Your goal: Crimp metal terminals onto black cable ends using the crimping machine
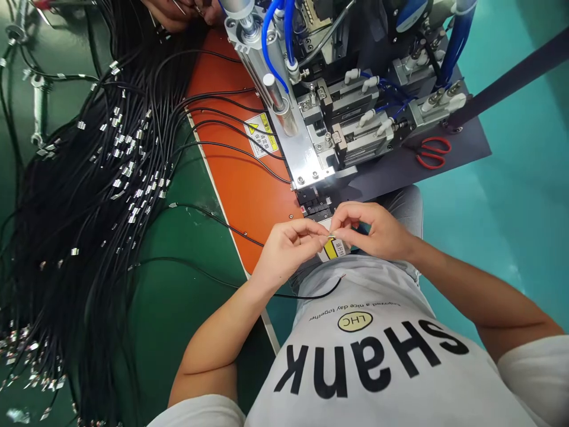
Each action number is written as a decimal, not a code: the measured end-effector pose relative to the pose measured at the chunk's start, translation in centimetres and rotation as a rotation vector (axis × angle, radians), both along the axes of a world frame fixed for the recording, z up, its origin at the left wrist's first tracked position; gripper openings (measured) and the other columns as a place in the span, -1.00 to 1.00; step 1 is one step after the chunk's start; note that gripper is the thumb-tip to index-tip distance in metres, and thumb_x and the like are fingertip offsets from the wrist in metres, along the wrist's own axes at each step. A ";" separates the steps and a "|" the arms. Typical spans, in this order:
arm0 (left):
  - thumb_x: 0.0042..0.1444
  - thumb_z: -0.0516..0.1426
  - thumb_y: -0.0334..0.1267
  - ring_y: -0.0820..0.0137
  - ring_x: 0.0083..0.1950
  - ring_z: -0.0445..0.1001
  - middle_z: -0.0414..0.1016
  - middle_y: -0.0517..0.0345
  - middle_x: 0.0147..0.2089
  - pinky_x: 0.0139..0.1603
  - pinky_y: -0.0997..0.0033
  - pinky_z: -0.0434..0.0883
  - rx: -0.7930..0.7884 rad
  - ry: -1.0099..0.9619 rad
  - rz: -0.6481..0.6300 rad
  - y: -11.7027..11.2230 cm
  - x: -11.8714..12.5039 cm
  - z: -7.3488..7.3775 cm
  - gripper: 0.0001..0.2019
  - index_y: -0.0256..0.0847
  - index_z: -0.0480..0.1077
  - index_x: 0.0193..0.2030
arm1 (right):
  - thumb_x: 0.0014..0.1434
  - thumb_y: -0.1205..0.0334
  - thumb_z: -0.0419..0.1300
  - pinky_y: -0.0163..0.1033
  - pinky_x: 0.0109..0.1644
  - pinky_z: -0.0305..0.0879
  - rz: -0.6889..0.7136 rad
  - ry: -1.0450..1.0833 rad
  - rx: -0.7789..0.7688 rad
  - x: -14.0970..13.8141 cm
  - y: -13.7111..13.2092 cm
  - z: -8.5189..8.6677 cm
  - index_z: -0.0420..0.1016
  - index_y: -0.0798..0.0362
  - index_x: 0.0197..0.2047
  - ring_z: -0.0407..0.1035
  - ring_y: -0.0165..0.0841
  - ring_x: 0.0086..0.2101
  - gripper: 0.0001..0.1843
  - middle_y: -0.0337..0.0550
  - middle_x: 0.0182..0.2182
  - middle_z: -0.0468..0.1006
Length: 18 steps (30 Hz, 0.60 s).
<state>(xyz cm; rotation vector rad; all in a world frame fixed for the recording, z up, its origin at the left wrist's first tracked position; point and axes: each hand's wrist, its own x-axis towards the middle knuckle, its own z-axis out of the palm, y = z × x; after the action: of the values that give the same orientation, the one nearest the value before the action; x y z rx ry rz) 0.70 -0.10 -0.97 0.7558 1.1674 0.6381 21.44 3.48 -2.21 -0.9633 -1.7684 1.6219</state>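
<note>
My left hand (291, 246) is closed in a pinch around the end of a black cable (222, 223) that runs in from the left and passes behind the hand. Against it, my right hand (376, 228) pinches the thin light-coloured wires (332, 235) at that cable's tip. The fingertips hide most of the wire ends. Both hands are just in front of the machine's black fixture (316, 207), above a yellow-and-white label (332, 249). A second black cable (311, 296) lies loose across the shirt, its bare end pointing up.
A large bundle of black cables (89, 237) with silvery tags covers the green table (186, 332). Several cables run across the orange plate (222, 154) into the pneumatic machine (306, 148). Red-handled scissors (433, 153) lie right, a wrench (40, 110) left. Another person's hands (178, 12) work at the top.
</note>
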 end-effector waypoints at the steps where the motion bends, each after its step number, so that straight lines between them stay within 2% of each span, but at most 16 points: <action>1: 0.06 0.32 -0.17 0.60 -0.55 0.25 0.38 0.23 -0.49 -0.47 0.51 0.33 0.007 -0.009 0.012 0.0 0.0 0.0 -0.81 -0.26 0.53 -0.30 | 0.26 0.27 0.18 -0.29 -0.32 0.28 -0.025 0.006 -0.024 0.0 -0.3 -0.1 0.52 0.06 -0.26 0.36 -0.45 -0.42 -0.90 -0.21 -0.36 0.52; 4: 0.09 0.31 -0.17 0.64 -0.60 0.14 0.33 0.27 -0.53 -0.51 0.51 0.29 0.024 -0.029 0.039 -0.1 0.1 -0.1 -0.83 -0.24 0.52 -0.30 | 0.25 0.26 0.21 -0.27 -0.32 0.27 -0.107 0.002 -0.042 -0.2 -1.1 -0.4 0.52 0.05 -0.24 0.36 -0.44 -0.42 -0.92 -0.22 -0.37 0.53; 7: 0.09 0.31 -0.19 0.64 -0.60 0.18 0.38 0.25 -0.50 -0.54 0.54 0.26 0.032 -0.031 0.068 -0.1 0.3 -0.1 -0.84 -0.23 0.51 -0.28 | 0.18 0.27 0.28 -0.27 -0.32 0.25 -0.203 -0.024 0.014 -0.6 -1.6 -0.5 0.52 0.03 -0.30 0.34 -0.44 -0.42 -0.97 -0.25 -0.40 0.52; 10: 0.08 0.31 -0.19 0.63 -0.60 0.21 0.40 0.25 -0.49 -0.56 0.54 0.25 0.034 -0.036 0.105 -0.1 0.4 -0.1 -0.83 -0.23 0.50 -0.28 | 0.15 0.27 0.30 -0.26 -0.33 0.26 -0.251 -0.052 0.009 -1.0 -1.7 -0.5 0.52 0.02 -0.33 0.34 -0.44 -0.44 -0.96 -0.25 -0.42 0.52; 18: 0.08 0.31 -0.22 0.59 -0.63 0.22 0.26 0.35 -0.64 -0.54 0.50 0.29 0.054 -0.037 0.166 -0.5 0.6 -0.3 -0.85 -0.22 0.48 -0.29 | 0.14 0.20 0.33 -0.28 -0.39 0.23 -0.311 -0.008 -0.221 -1.8 -2.6 -0.2 0.51 0.06 -0.35 0.36 -0.45 -0.49 -0.88 -0.27 -0.48 0.52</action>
<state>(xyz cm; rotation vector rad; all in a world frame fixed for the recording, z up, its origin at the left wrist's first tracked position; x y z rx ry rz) 1.30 -0.56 -1.25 0.6946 1.1911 0.8213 19.64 0.87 -2.40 -1.2772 -1.3796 1.6307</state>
